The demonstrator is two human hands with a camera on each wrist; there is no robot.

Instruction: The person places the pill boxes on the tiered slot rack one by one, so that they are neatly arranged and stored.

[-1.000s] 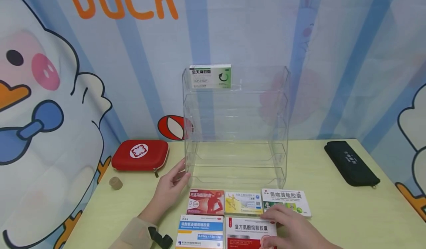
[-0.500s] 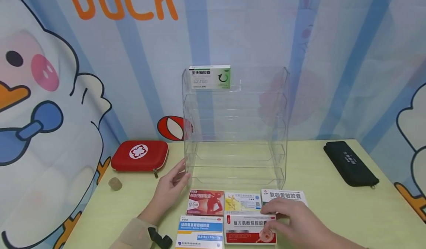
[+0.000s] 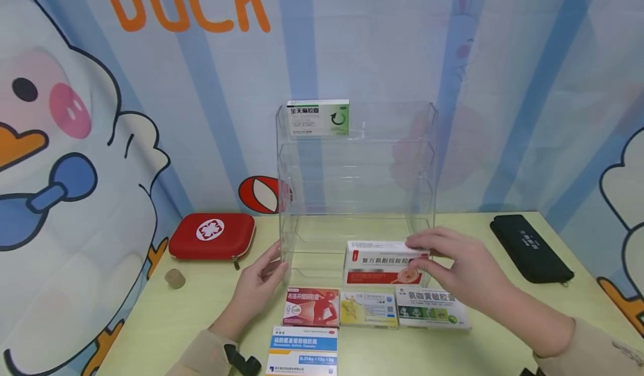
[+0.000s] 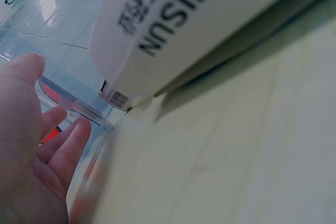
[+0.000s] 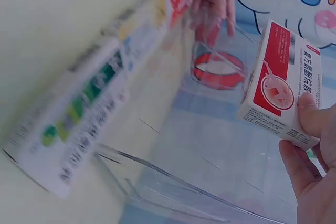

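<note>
My right hand [image 3: 460, 261] pinches a red-and-white medicine box [image 3: 377, 264] by its right end, held up in front of the lower tiers of a clear acrylic rack [image 3: 354, 197]. In the right wrist view the thumb lies on the printed face of that box [image 5: 286, 80]. My left hand [image 3: 259, 281] rests against the rack's lower left side, its fingers fairly straight. A green-and-white medicine box [image 3: 318, 118] stands in the top tier at the left. On the table lie a red box [image 3: 311, 306], a yellow box [image 3: 369, 309], a white-and-green box [image 3: 431, 308] and a blue-and-white box [image 3: 302, 351].
To the rack's left are a red zip case [image 3: 212, 236] and a small brown cork-like piece [image 3: 174, 278]. A black zip pouch [image 3: 531, 247] lies at the right. Behind the pale table [image 3: 483, 320] hangs a printed cloth [image 3: 362, 41].
The right hand has lifted the red-and-white box off the front row and carried it up and forward to the rack. The left hand stays at the rack's side.
</note>
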